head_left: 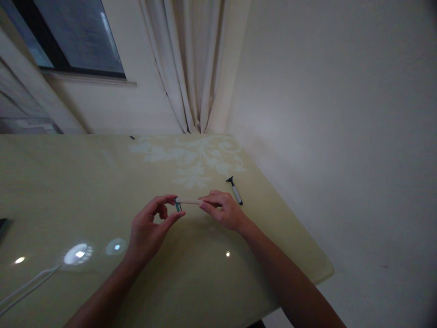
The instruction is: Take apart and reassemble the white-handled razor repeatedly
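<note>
Both of my hands meet over the table around a slim razor (189, 201) with a pale beige handle. My left hand (150, 226) pinches its small dark-and-green head between thumb and index finger, one at each end. On the other side, my right hand (223, 210) is closed on the far end of the handle, which lies roughly level. The fingertips hide that end. Just beyond my right hand, a second razor (235, 191) with a black head and a grey-and-black handle rests on the table, apart from my fingers.
The glossy pale yellow table (205, 282) has a white floral pattern and light reflections. A white cable (30, 287) crosses its left front. A small dark piece (132, 137) lies near the back edge, and a dark object (3, 225) sits at far left. Wall and curtain (191, 64) border the table.
</note>
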A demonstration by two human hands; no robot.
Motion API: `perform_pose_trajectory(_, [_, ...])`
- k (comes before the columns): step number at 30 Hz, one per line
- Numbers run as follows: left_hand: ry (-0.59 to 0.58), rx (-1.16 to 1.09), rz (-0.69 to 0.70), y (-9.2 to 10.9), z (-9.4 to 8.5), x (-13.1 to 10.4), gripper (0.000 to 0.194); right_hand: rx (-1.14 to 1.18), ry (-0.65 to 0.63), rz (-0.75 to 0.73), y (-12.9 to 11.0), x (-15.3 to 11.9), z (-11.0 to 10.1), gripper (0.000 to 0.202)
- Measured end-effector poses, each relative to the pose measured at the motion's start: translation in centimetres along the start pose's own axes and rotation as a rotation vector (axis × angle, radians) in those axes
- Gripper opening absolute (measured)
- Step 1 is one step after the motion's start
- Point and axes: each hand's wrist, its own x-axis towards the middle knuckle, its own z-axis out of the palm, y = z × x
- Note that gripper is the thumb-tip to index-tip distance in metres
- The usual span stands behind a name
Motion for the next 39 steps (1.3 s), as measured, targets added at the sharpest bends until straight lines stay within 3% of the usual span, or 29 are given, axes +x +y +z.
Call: perform_pose_trajectory(39, [0.012, 0.065, 0.065, 0.01, -0.27, 0.43, 0.033, -0.026, -0.084, 0.001, -0.18, 0.02, -0.15, 0.027])
